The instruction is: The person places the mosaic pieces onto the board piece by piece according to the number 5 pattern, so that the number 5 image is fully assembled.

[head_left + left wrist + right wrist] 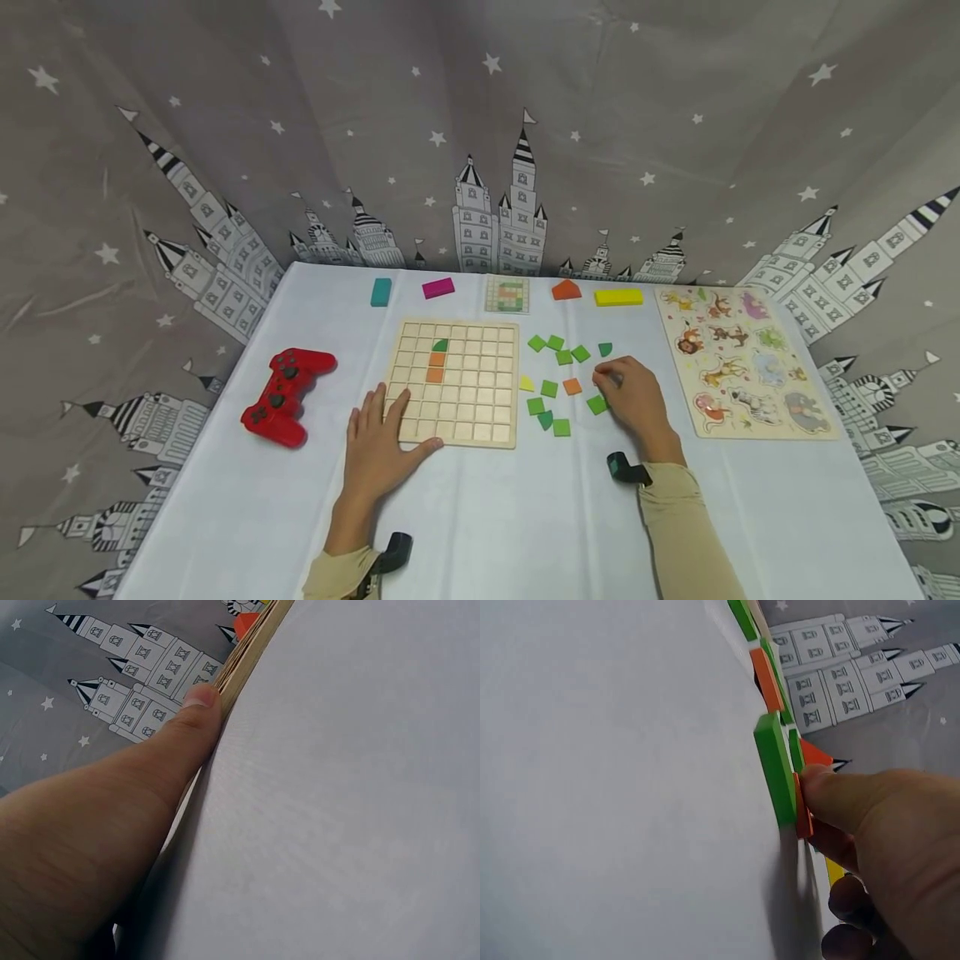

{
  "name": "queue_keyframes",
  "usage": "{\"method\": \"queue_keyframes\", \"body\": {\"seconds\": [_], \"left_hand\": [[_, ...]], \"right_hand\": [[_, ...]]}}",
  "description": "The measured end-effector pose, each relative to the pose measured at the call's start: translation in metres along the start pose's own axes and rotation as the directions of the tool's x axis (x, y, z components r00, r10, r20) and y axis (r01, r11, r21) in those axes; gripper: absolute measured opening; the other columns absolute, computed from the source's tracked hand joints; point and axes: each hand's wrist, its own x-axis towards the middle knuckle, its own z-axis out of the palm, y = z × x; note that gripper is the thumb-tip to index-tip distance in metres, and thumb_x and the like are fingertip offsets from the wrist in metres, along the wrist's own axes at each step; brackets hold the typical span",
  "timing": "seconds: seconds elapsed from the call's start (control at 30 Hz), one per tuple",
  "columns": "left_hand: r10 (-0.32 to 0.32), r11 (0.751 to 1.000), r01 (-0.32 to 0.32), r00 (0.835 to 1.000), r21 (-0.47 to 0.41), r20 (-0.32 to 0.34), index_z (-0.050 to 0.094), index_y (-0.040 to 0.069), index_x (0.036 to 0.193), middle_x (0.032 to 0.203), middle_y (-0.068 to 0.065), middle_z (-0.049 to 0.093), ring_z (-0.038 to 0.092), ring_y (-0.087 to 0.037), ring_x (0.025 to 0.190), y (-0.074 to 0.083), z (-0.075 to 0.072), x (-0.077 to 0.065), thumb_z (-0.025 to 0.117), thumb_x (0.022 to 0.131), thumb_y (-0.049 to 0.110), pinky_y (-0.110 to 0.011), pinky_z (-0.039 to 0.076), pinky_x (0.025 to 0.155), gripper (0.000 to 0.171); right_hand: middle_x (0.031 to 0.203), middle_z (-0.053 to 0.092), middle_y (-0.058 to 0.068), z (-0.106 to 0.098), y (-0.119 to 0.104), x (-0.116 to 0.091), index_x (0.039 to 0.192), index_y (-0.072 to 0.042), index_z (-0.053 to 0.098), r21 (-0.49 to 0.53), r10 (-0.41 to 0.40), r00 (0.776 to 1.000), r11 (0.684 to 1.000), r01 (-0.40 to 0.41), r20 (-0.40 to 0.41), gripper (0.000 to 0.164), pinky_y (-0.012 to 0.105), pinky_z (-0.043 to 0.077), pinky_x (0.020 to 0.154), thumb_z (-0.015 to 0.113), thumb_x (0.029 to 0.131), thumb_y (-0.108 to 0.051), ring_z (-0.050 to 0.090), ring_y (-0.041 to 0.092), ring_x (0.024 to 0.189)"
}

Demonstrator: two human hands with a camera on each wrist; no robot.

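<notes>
My left hand [378, 450] lies with spread fingers over the lower left corner of a wooden grid board [468, 404], its thumb touching the front edge. In the board's grid sit a green rounded tile [440, 345] and two orange square tiles [435, 375] below it in one column. To the right of the board, my right hand [633, 400] pinches an orange tile [802, 806] between thumb and finger; most of it is hidden in the head view. A green square tile [597, 405] lies just beside those fingertips. Several loose green tiles [549, 389] and one orange square [572, 387] lie nearby.
A small pattern card [507, 294] lies behind the board, among teal [381, 292], magenta [438, 288], orange [566, 289] and yellow blocks [618, 297]. A red game controller [288, 396] is at left, an animal puzzle board [750, 367] at right.
</notes>
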Motion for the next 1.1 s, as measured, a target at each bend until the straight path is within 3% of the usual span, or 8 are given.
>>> {"method": "queue_keyframes", "body": {"seconds": [0.2, 0.47, 0.67, 1.1], "left_hand": [[0.005, 1.000, -0.005, 1.000, 0.001, 0.004, 0.035, 0.017, 0.159, 0.171, -0.019, 0.012, 0.008, -0.041, 0.158, 0.000, -0.001, 0.001, 0.072, 0.077, 0.071, -0.064, 0.006, 0.125, 0.104], [0.001, 1.000, -0.001, 1.000, -0.001, 0.010, 0.035, 0.017, 0.159, 0.171, -0.019, 0.012, 0.008, -0.041, 0.158, 0.000, -0.001, 0.001, 0.072, 0.077, 0.070, -0.064, 0.006, 0.125, 0.105], [0.008, 1.000, -0.008, 1.000, -0.006, 0.005, 0.036, 0.017, 0.159, 0.171, -0.019, 0.013, 0.008, -0.042, 0.158, 0.002, -0.001, 0.002, 0.072, 0.077, 0.070, -0.064, 0.006, 0.125, 0.104], [0.003, 1.000, -0.003, 1.000, -0.005, -0.019, 0.038, 0.016, 0.158, 0.170, -0.021, 0.015, 0.010, -0.043, 0.157, 0.002, 0.000, 0.001, 0.074, 0.077, 0.068, -0.065, 0.008, 0.124, 0.103]], "right_hand": [[0.134, 0.064, 0.015, -0.005, 0.005, -0.003, 0.137, -0.009, 0.063, -0.011, 0.003, 0.998, 1.000, -0.002, 0.055, 0.047, 0.054, 0.046, 0.109, 0.071, 0.097, -0.032, 0.060, 0.037, 0.125], [0.134, 0.063, 0.013, -0.007, 0.009, -0.003, 0.134, -0.011, 0.067, -0.010, -0.008, 0.995, 1.000, 0.010, 0.099, 0.042, 0.049, 0.052, 0.095, 0.071, 0.097, -0.030, 0.062, 0.031, 0.107], [0.130, 0.064, 0.011, -0.010, 0.011, -0.003, 0.131, -0.011, 0.069, -0.014, -0.043, 0.993, 0.999, 0.045, 0.108, 0.038, 0.041, 0.048, 0.084, 0.072, 0.097, -0.027, 0.058, 0.025, 0.094], [0.129, 0.062, 0.011, -0.009, 0.009, 0.000, 0.132, -0.011, 0.068, -0.025, -0.051, 0.988, 0.998, 0.055, 0.148, 0.034, 0.045, 0.049, 0.090, 0.067, 0.100, -0.023, 0.059, 0.027, 0.102]]}}
